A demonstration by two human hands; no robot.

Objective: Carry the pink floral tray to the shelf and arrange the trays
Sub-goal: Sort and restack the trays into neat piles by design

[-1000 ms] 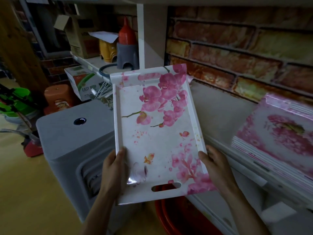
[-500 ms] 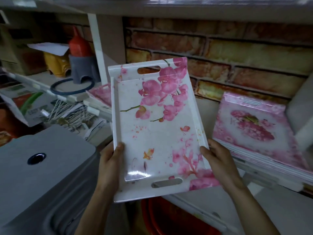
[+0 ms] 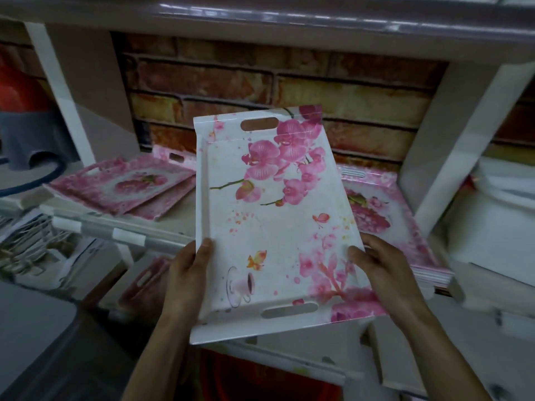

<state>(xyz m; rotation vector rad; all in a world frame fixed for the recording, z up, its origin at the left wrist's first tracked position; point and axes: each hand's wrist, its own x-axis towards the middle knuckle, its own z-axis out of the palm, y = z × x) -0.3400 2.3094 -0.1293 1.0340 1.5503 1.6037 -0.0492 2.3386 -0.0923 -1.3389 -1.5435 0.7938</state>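
Note:
I hold a white tray printed with pink orchids (image 3: 275, 227) in front of the shelf (image 3: 121, 230), tilted with its far handle slot up. My left hand (image 3: 188, 273) grips its left rim, thumb on the top face. My right hand (image 3: 379, 267) grips the right rim the same way. On the shelf behind lie two pink rose-print trays at the left (image 3: 124, 189), fanned apart. At the right sits a stack of several more pink trays (image 3: 385, 224), partly hidden by the held tray.
A brick-pattern wall (image 3: 260, 82) backs the shelf bay, with white uprights at left (image 3: 58, 91) and right (image 3: 451, 146). A grey bin (image 3: 34, 337) stands at lower left and a red tub (image 3: 260, 377) below the tray. White packaged goods (image 3: 498, 215) fill the right bay.
My view has swung right and closer to the shelf bay. The tray stays gripped in both hands and now sits centred between the left trays and the right stack.

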